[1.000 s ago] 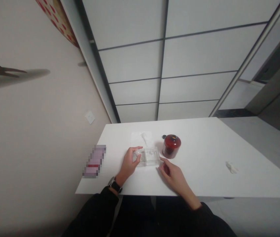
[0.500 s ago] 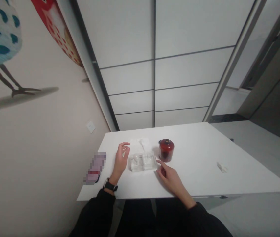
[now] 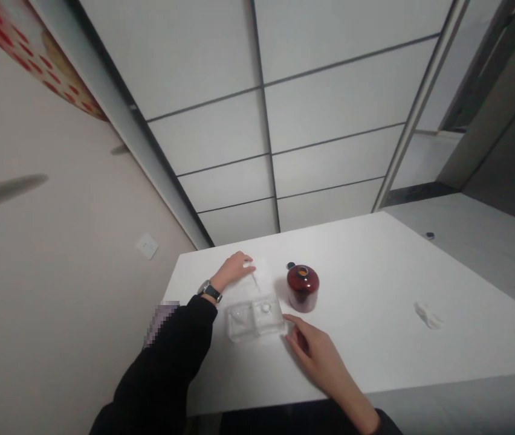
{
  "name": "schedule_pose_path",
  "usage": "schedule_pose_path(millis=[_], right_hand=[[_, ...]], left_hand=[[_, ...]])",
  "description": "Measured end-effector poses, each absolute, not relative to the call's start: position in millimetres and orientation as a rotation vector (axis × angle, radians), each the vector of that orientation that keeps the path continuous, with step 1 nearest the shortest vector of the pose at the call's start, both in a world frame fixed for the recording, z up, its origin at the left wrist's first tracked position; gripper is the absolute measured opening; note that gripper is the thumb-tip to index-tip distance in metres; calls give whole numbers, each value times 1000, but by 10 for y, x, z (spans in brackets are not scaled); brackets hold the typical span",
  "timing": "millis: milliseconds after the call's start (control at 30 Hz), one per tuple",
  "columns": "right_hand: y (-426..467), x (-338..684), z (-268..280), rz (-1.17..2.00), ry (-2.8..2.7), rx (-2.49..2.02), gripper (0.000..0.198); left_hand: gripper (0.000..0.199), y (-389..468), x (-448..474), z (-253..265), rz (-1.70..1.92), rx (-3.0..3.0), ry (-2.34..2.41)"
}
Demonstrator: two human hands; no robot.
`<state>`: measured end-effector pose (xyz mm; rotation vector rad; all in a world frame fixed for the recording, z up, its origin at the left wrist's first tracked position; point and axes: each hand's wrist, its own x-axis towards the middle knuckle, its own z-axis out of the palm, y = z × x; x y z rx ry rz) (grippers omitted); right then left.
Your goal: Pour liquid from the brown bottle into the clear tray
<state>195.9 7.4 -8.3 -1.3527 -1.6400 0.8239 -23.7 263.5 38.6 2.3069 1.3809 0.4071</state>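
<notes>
A clear box with two compartments (image 3: 243, 333) lies on the table, and a small clear round piece shows in its right compartment. My right hand (image 3: 318, 353) rests at the box's right end, thumb and index finger apart, the fingertips at or touching its edge. Beyond the box, my left hand (image 3: 234, 269) reaches over a white sheet of tissue or paper (image 3: 264, 273). Its thumb and fingers are stretched out with a gap between the tips, near a thin pale item on the sheet that is too faint to name. I see nothing held in either hand.
A dark red, rounded jar (image 3: 303, 290) with an opening on top stands right of the box, a small black cap (image 3: 291, 265) behind it. Crumpled white tissue (image 3: 428, 315) lies at the table's right. A blurred-out flat item (image 3: 162, 317) is at the left edge.
My left hand has moved forward and right, from beside the box to over the white sheet. My right hand stays by the box's right end. The view has tilted and shifted.
</notes>
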Motion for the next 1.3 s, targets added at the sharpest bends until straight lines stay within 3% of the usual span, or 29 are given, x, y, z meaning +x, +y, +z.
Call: schedule_pose_path(millis=[300,533,767,1033,1200,1300], right_hand=[[79,1961,-37,899,-1648,-1389,43],[79,1970,-82,884,-1640,-1362,47],[89,1966,-60,865,-1653,-1380,45],[84,1978,-132,791,-1686,-1358,40],[77,1902,-100,492,-1679,-1216,35],[133,1772,-63,384,-1645,-1131,46]], left_hand=[[24,2505,-143,597,232,2390,1422],[31,2119,-165,1111,477,2344,1477],[32,1335,-161,1499,775,2289,1184],[33,1033,-104,1326,657,2349,1215],[35,964,-60,1264,436,2318,1255],[36,960,-44,1273,325,2375,1240]])
